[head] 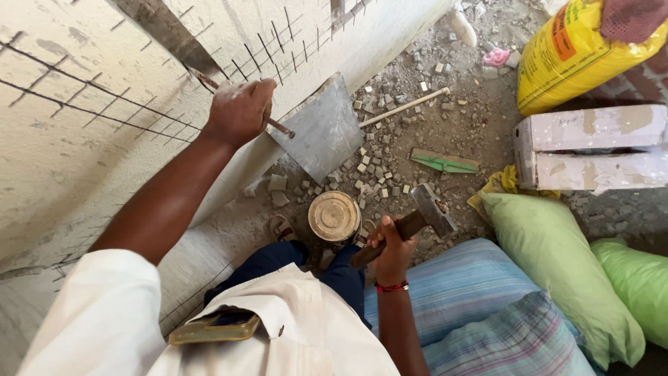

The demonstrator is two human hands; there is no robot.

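Left hand (pixel 239 111) grip closed round thin rusty metal chisel (pixel 278 128), tip against scored pale plaster wall (pixel 83 63). Right hand (pixel 391 252) grips wooden-handled steel hammer (pixel 417 217), raised off wall. Chipping step; judged next: strike lands squarely on chisel head.

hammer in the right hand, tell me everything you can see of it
The hammer has a blocky grey metal head, worn and dusty, on a dark brown handle that looks wooden. The right hand grips the handle near its lower end, fingers wrapped around it. It is held tilted, head up and to the right, above the rubble-strewn floor, beside a round tin. Only the hand touches it; the head is clear of everything else.
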